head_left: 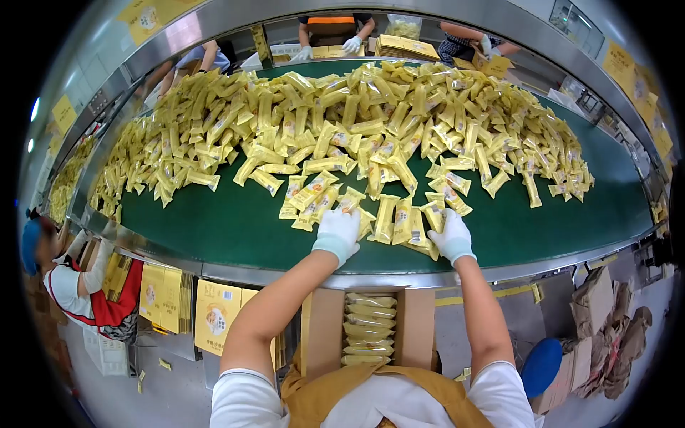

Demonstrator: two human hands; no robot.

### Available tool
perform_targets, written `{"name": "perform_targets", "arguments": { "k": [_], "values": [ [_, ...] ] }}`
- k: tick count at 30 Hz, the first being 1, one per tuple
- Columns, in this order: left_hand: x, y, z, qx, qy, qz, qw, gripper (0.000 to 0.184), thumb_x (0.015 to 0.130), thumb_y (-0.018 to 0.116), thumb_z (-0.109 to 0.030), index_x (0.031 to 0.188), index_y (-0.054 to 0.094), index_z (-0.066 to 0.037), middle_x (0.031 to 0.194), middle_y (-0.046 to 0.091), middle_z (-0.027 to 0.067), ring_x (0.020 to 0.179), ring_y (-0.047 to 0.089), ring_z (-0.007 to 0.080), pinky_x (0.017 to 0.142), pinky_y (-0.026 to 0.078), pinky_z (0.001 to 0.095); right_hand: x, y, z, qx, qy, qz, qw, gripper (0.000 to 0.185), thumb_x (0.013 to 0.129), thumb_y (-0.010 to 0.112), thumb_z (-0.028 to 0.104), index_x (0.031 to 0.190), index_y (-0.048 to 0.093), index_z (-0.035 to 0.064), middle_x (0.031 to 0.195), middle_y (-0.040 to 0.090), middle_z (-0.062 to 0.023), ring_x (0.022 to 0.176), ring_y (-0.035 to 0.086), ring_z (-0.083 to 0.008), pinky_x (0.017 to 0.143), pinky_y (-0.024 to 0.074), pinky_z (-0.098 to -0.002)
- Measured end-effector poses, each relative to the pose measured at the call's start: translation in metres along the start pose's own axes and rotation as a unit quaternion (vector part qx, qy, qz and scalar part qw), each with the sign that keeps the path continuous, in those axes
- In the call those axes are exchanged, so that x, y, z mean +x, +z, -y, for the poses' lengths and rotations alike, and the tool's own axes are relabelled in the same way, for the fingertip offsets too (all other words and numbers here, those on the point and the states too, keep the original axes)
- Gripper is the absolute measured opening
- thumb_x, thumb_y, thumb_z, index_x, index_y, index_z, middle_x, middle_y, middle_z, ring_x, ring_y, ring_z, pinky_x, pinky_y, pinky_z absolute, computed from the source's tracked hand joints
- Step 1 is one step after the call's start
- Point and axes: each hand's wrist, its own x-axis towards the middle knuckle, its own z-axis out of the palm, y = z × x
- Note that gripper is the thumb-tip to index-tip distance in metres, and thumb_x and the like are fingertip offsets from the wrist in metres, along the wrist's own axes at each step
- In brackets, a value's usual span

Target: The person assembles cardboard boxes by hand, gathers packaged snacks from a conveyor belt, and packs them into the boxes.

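Yellow packets [402, 219] lie heaped across the green counter [235, 225], a short row of them at its near edge, between the two gloved hands. The left hand [339, 234] touches packets at the row's left end; the right hand [453, 237] meets its right end. Whether the fingers [450, 216] of either hand grip a packet cannot be told. Below, an open carton [415, 321] holds stacked packets. Printed yellow boxes [214, 321], left, bear a barcode [227, 294] and characters too small to read.
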Motion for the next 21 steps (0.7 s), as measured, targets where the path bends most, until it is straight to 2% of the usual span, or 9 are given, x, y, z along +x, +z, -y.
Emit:
{"name": "perform_targets", "arguments": {
  "k": [2,3,7,8,10,13,16,20,21],
  "values": [
    [0.0,-0.013,-0.003,-0.075,-0.039,0.079,0.993,0.067,0.079,0.073,-0.044,0.131,0.056,-0.007,0.114,0.065,0.0144,0.114,0.057,0.0329,0.098,0.045,0.0437,-0.003,-0.016,-0.01,0.024,0.006,0.034,0.999,0.052,0.077,0.079,0.029,0.118,0.061,0.0026,0.112,0.064,-0.0198,0.102,0.064,-0.0378,0.091,0.0522,-0.0445],
    [-0.007,-0.003,0.008,-0.183,-0.02,0.055,0.981,0.067,0.081,0.07,-0.042,0.134,0.054,-0.004,0.118,0.061,0.0228,0.119,0.053,0.0392,0.103,0.043,0.046,-0.003,-0.026,-0.014,0.036,0.008,0.05,0.998,0.051,0.077,0.078,0.028,0.118,0.062,0.001,0.112,0.064,-0.021,0.103,0.064,-0.0387,0.093,0.0519,-0.0445],
    [-0.026,-0.02,0.032,-0.28,-0.068,-0.062,0.956,0.064,0.084,0.068,-0.041,0.132,0.054,-0.001,0.12,0.052,0.0327,0.118,0.049,0.0459,0.105,0.042,0.046,-0.008,-0.064,-0.007,0.228,0.003,0.045,0.973,0.05,0.083,0.071,0.029,0.12,0.061,-0.0028,0.11,0.067,-0.0248,0.105,0.064,-0.0427,0.094,0.0514,-0.0454],
    [-0.025,-0.016,0.034,-0.313,-0.102,-0.138,0.934,0.064,0.084,0.068,-0.042,0.13,0.055,0.002,0.119,0.053,0.0314,0.117,0.05,0.0459,0.105,0.042,0.0458,-0.007,-0.059,0.003,0.196,-0.019,-0.001,0.98,0.052,0.083,0.071,0.029,0.123,0.059,-0.0028,0.111,0.067,-0.0249,0.105,0.064,-0.0423,0.093,0.0519,-0.0456],
    [-0.007,-0.015,0.031,-0.29,-0.181,-0.149,0.928,0.058,0.086,0.067,-0.043,0.126,0.058,-0.002,0.125,0.052,0.0262,0.112,0.057,0.0447,0.098,0.048,0.0472,-0.001,-0.047,0.032,0.131,-0.065,-0.101,0.984,0.056,0.085,0.07,0.03,0.128,0.055,-0.0027,0.113,0.068,-0.0252,0.104,0.066,-0.0414,0.092,0.053,-0.0459],
    [0.025,-0.007,0.012,-0.151,-0.248,-0.061,0.955,0.061,0.084,0.068,-0.047,0.122,0.059,-0.001,0.125,0.053,0.0245,0.117,0.056,0.0401,0.101,0.046,0.0452,0.022,-0.031,0.077,-0.018,0.05,0.137,0.989,0.058,0.087,0.065,0.029,0.132,0.047,-0.0036,0.114,0.069,-0.0265,0.108,0.067,-0.0384,0.094,0.0538,-0.0439],
    [0.036,0.001,-0.001,-0.058,-0.259,-0.027,0.964,0.06,0.084,0.07,-0.049,0.125,0.06,-0.008,0.127,0.053,0.0157,0.115,0.059,0.0338,0.096,0.049,0.0437,0.034,0.007,0.08,-0.04,0.085,0.149,0.984,0.056,0.087,0.066,0.031,0.129,0.05,-0.003,0.116,0.069,-0.0248,0.11,0.067,-0.0366,0.095,0.0536,-0.0423],
    [0.034,0.004,0.028,-0.214,-0.241,-0.039,0.946,0.057,0.081,0.071,-0.045,0.117,0.064,-0.002,0.117,0.067,0.0226,0.106,0.067,0.0377,0.093,0.054,0.0438,0.036,-0.015,0.061,-0.057,0.058,0.205,0.975,0.058,0.08,0.073,0.03,0.127,0.055,0.001,0.118,0.069,-0.0226,0.111,0.067,-0.0358,0.096,0.0535,-0.0422],
    [0.024,0.007,0.037,-0.264,-0.214,-0.1,0.935,0.056,0.079,0.072,-0.043,0.113,0.065,0.001,0.112,0.07,0.0251,0.102,0.069,0.0392,0.091,0.056,0.0426,0.034,-0.024,0.056,-0.049,0.064,0.196,0.977,0.059,0.078,0.075,0.03,0.126,0.056,0.002,0.119,0.069,-0.0221,0.111,0.067,-0.0356,0.096,0.0535,-0.0422]
  ]
}}
